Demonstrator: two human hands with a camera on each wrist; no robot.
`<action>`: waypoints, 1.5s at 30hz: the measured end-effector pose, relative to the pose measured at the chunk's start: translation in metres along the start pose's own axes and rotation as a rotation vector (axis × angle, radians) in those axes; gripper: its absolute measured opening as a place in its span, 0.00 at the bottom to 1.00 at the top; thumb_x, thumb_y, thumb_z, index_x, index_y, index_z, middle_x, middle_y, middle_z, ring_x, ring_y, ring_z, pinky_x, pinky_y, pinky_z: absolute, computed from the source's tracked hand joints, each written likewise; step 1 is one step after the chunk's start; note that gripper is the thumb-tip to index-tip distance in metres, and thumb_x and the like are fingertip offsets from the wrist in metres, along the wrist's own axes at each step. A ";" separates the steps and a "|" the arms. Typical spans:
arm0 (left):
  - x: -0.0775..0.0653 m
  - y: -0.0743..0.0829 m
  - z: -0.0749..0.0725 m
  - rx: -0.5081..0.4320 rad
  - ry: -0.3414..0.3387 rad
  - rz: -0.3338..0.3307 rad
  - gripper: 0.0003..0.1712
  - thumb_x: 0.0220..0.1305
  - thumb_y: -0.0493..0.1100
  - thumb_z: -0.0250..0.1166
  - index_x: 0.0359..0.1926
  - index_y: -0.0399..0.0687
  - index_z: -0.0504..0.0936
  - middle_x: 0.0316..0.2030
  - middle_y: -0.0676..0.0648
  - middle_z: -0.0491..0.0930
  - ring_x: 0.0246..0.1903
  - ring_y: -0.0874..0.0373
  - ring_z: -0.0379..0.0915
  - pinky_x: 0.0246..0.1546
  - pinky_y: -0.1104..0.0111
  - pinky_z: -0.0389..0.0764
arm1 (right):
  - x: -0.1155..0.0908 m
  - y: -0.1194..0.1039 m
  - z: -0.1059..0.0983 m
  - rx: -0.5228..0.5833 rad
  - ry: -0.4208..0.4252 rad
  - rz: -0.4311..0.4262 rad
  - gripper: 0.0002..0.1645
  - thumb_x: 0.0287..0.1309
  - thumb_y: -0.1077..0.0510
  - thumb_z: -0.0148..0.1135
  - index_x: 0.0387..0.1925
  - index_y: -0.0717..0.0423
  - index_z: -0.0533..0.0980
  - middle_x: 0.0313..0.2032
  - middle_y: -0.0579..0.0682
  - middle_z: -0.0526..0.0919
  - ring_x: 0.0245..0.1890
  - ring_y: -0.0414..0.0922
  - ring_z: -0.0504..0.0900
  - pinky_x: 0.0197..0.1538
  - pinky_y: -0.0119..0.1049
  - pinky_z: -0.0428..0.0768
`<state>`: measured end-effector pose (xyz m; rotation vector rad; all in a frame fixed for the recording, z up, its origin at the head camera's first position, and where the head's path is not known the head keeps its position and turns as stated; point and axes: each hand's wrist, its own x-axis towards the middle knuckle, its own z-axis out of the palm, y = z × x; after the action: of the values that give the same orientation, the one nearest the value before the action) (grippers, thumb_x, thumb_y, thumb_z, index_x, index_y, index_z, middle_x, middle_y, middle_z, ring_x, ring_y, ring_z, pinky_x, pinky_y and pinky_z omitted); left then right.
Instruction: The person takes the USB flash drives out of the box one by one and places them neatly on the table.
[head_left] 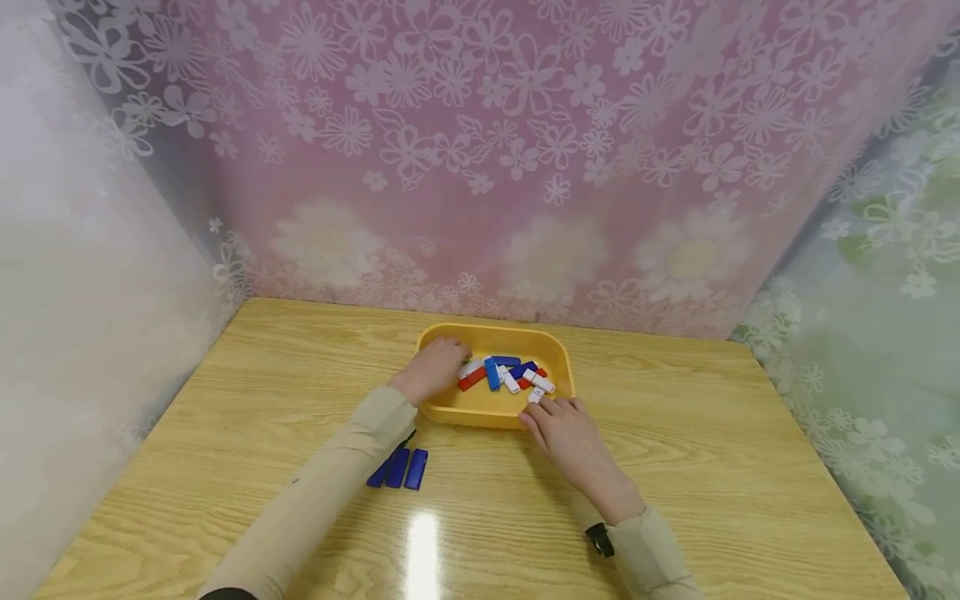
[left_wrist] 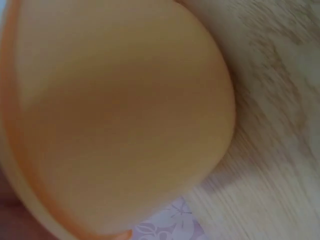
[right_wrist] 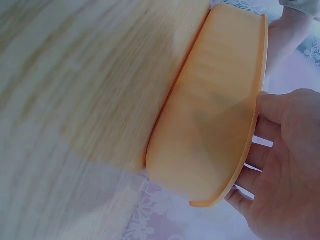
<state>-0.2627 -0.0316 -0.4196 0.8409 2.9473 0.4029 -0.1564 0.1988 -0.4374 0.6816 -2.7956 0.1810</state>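
Observation:
A shallow yellow plastic basket (head_left: 491, 419) stands on the table with small rectangular pieces inside, among them a red piece (head_left: 472, 379), a light blue piece (head_left: 492, 374) and a white piece (head_left: 537, 382). My left hand (head_left: 432, 369) reaches over the basket's left side, fingertips inside by a bit of green; I cannot tell whether they grip anything. At the front right corner my right hand (head_left: 573, 446) holds the rim, thumb outside and fingers over the inner side. The right wrist view shows this right hand (right_wrist: 287, 150) at the rim. The left wrist view is mostly the basket's outer wall (left_wrist: 125, 125).
Several dark blue pieces (head_left: 416, 470) lie side by side on the wooden table (head_left: 697, 467), in front of the basket and partly under my left sleeve (head_left: 322, 483). A pink floral curtain (head_left: 480, 208) hangs behind the table, with pale cloth on both sides.

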 end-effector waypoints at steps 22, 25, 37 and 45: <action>0.002 -0.004 0.003 -0.040 -0.029 -0.033 0.12 0.65 0.32 0.67 0.50 0.37 0.83 0.44 0.39 0.84 0.44 0.46 0.81 0.47 0.58 0.82 | 0.000 0.000 0.001 0.013 0.045 -0.027 0.10 0.72 0.52 0.59 0.37 0.52 0.81 0.32 0.47 0.81 0.35 0.49 0.78 0.47 0.48 0.73; 0.000 -0.002 0.001 -0.083 0.016 -0.036 0.12 0.67 0.31 0.64 0.51 0.36 0.82 0.43 0.40 0.85 0.38 0.50 0.81 0.42 0.61 0.82 | 0.000 0.000 0.001 0.011 0.040 -0.025 0.10 0.72 0.52 0.59 0.37 0.52 0.81 0.32 0.46 0.81 0.34 0.49 0.77 0.47 0.48 0.73; -0.024 0.012 -0.025 -0.163 0.207 0.029 0.10 0.67 0.37 0.69 0.49 0.43 0.85 0.41 0.46 0.88 0.38 0.53 0.84 0.40 0.62 0.84 | 0.001 0.001 0.001 0.013 0.000 0.001 0.11 0.73 0.51 0.58 0.38 0.52 0.81 0.33 0.46 0.81 0.36 0.49 0.77 0.49 0.48 0.73; -0.048 0.021 -0.039 -0.270 0.199 0.010 0.09 0.66 0.39 0.70 0.47 0.47 0.85 0.35 0.50 0.87 0.32 0.60 0.82 0.33 0.69 0.81 | 0.001 -0.001 0.000 0.006 0.003 -0.003 0.11 0.73 0.51 0.59 0.38 0.52 0.82 0.33 0.47 0.82 0.36 0.50 0.78 0.49 0.48 0.73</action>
<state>-0.2159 -0.0492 -0.3778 0.8235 2.9653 0.9105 -0.1567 0.1978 -0.4369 0.6871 -2.7921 0.1903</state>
